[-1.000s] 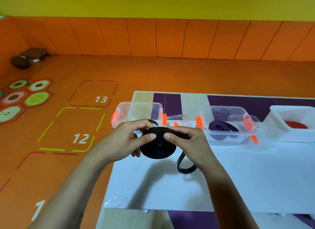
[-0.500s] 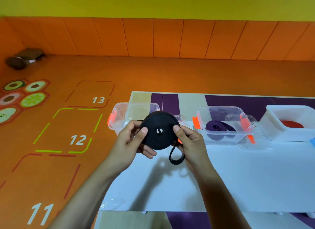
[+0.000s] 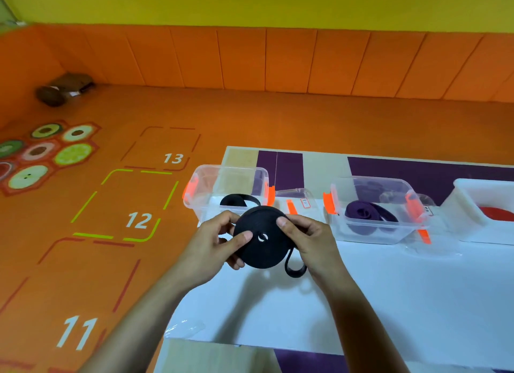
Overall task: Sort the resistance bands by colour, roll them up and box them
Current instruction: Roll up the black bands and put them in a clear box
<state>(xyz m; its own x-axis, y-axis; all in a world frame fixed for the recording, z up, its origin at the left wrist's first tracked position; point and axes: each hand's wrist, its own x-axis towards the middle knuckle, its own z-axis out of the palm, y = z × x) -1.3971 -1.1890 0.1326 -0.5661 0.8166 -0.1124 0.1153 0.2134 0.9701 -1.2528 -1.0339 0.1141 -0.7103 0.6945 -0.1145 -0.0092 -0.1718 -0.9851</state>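
Both hands hold the rolled black band [image 3: 261, 237] just above the white worktop [image 3: 389, 297]: left hand [image 3: 211, 244] w/ thumb on its face, right hand [image 3: 308, 237] pinching the rim, a short tail loop hanging below. Behind it, a clear box [image 3: 226, 190] w/ another black band [image 3: 240, 200]; to the right, a box [image 3: 374, 208] w/ purple bands [image 3: 370, 212].

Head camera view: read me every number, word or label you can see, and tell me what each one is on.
"13": white number on the orange floor, inside a red dashed outline.
"12": white number on the floor, inside a green dashed outline.
"11": white number on the floor, nearest the camera.
Small white label on a clear lid: too small to read.
Second label, farther right: too blurred to read.
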